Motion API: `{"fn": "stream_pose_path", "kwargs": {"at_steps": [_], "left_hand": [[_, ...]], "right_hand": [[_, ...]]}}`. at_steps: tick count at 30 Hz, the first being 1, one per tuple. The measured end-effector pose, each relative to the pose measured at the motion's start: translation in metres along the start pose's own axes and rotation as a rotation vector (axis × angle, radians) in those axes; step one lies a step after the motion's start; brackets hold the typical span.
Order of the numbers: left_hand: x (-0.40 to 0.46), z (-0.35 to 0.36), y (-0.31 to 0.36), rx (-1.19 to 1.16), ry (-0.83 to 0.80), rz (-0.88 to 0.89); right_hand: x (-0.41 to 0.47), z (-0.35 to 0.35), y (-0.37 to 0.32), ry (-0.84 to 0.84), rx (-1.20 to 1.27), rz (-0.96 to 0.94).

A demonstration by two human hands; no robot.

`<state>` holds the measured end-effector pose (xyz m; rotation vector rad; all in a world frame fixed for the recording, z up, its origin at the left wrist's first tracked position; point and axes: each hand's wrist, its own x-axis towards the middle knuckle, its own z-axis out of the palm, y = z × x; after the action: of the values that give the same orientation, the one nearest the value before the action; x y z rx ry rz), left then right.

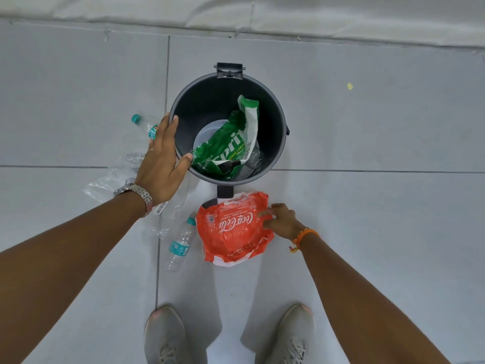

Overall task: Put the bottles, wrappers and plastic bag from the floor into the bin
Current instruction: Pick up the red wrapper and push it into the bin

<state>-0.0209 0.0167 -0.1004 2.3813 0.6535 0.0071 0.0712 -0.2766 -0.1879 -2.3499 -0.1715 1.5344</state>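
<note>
A dark round bin (275, 114) stands on the tiled floor with a green Sprite wrapper (231, 145) inside it. My left hand (161, 164) hovers open over the bin's left rim, fingers spread, holding nothing. A red Coca-Cola wrapper (233, 232) lies on the floor just in front of the bin, and my right hand (279, 220) has its fingers on the wrapper's right edge. One clear bottle with a teal cap (181, 245) lies left of the red wrapper. Another teal-capped bottle (144, 126) lies behind my left hand. A clear plastic bag (110, 179) lies under my left wrist.
My two grey shoes (168, 334) stand at the bottom of the view. A white cloth edge (262, 17) runs along the far side of the floor. A small yellow scrap (349, 86) lies on the tiles to the right of the bin.
</note>
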Motion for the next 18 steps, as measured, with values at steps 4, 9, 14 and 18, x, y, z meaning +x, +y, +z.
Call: {"fn": "stream_pose_path", "kwargs": {"at_steps": [4,9,14,18], "left_hand": [[0.000,0.002,-0.002,-0.008,-0.002,0.000],[0.001,-0.004,-0.003,0.008,-0.042,0.013],[0.002,-0.010,0.004,0.050,-0.083,-0.016],[0.002,-0.013,0.008,0.069,-0.100,-0.047]], "right_hand": [[0.012,0.014,0.002,0.046,0.121,0.008],[-0.056,-0.013,0.021,0.591,0.405,-0.101],[-0.176,-0.091,0.047,0.785,0.612,-0.275],[-0.218,-0.142,0.009,0.908,0.894,-0.290]]}}
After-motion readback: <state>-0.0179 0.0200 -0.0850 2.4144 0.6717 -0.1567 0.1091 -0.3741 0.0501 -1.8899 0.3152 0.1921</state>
